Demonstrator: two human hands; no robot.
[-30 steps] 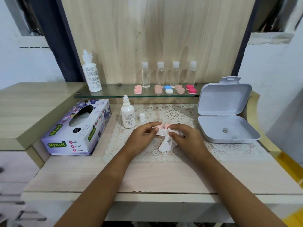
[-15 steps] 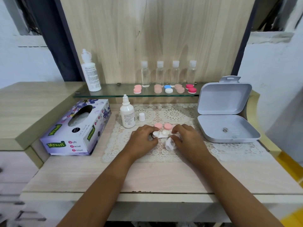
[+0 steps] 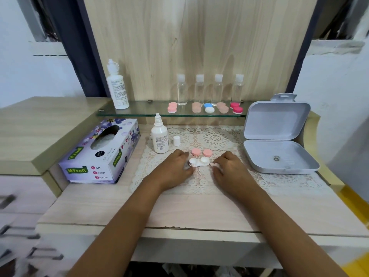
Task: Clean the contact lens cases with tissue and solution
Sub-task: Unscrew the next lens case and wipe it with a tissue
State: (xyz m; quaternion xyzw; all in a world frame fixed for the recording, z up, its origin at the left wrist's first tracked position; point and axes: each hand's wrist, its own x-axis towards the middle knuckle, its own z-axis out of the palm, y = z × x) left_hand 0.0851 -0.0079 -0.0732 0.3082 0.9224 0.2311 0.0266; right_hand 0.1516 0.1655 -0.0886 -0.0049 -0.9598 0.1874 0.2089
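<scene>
Right hand (image 3: pixel 229 170) fingers (image 3: pixel 219 160) pinch a tissue wad (image 3: pixel 214 165); left hand (image 3: pixel 176 169) fingers (image 3: pixel 184 154) curl beside the lens case (image 3: pixel 199 162) — whether they grip it, I cannot tell. It lies open on the lace mat (image 3: pixel 215 139) — best to steady one end, then twist tissue into each well.

Right hand (image 3: pixel 229 170) grips tissue (image 3: pixel 214 165) beside lens case (image 3: pixel 199 162)

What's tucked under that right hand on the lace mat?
A bit of white tissue peeks out from under the right hand, beside the white lens case. Whatever else lies beneath is covered by the hand.
</scene>
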